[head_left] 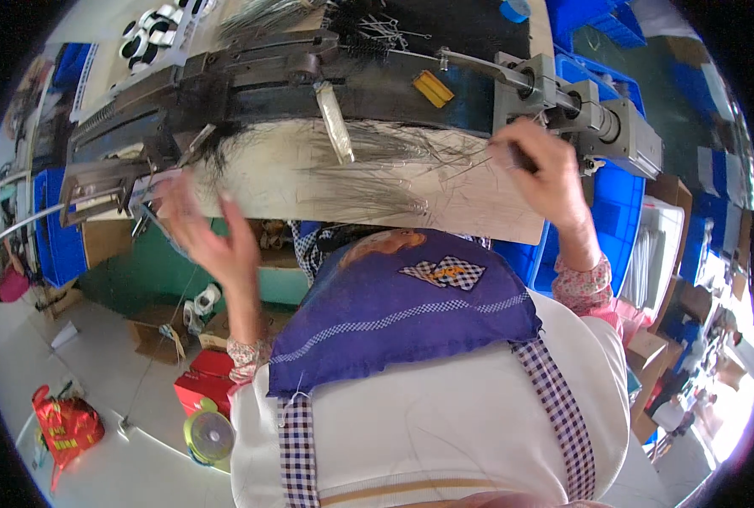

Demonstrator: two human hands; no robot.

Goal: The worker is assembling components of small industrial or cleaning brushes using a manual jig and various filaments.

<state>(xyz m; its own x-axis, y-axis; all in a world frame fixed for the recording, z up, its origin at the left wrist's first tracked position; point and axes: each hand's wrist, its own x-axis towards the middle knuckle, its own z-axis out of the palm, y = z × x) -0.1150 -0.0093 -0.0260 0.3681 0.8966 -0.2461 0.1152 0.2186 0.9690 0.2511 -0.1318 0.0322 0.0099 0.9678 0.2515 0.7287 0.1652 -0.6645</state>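
My left hand [206, 229] is at the left end of a long dark metal machine [250, 80]. Its thumb stands apart from the fingers, which are blurred by motion near a pale part of the machine. My right hand [546, 169] is by the grey metal spindle unit [576, 110] on the right. Its fingers are curled together; what they pinch is too thin to make out. Between my hands, loose dark bristles [368, 199] lie spread over the wooden board [267, 186]. Above them a lever wrapped in white [335, 123] sticks out from the machine toward me.
A yellow block [432, 89] and several looped metal wires [390, 32] lie beyond the bristles. A blue round cap [514, 10] is at the far edge. Blue crates [601, 203] stand at right. Down left are a red bag [68, 427] and a red box [203, 381].
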